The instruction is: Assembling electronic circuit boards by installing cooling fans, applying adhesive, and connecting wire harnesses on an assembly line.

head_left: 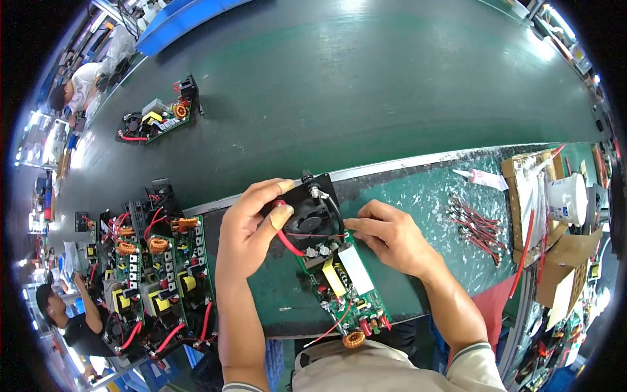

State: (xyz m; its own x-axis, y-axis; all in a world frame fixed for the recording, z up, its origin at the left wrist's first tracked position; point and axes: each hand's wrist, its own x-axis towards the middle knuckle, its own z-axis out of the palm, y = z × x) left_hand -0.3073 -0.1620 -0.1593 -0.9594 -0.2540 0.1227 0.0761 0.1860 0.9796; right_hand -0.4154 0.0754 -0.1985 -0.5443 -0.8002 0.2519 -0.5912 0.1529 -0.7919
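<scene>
A green circuit board (346, 287) with a black fan panel (302, 208) at its far end lies in front of me, its near end close to my body. My left hand (251, 225) grips the panel's left edge, thumb and forefinger in yellow finger cots, beside a thick red cable (289, 244). Bent along the panel's right side is a thick black cable (335, 212). My right hand (388, 235) is pinched together at the board's right edge, where a thin red wire runs toward the fingertips. What those fingers hold is hidden.
Several similar boards (157, 274) stand at left; another board (160, 117) lies on the far dark surface (366, 85). To the right are cut red wires (477, 228), a white tube (483, 178), cardboard boxes (571, 268) and a white tub (567, 199). Co-workers sit at far left.
</scene>
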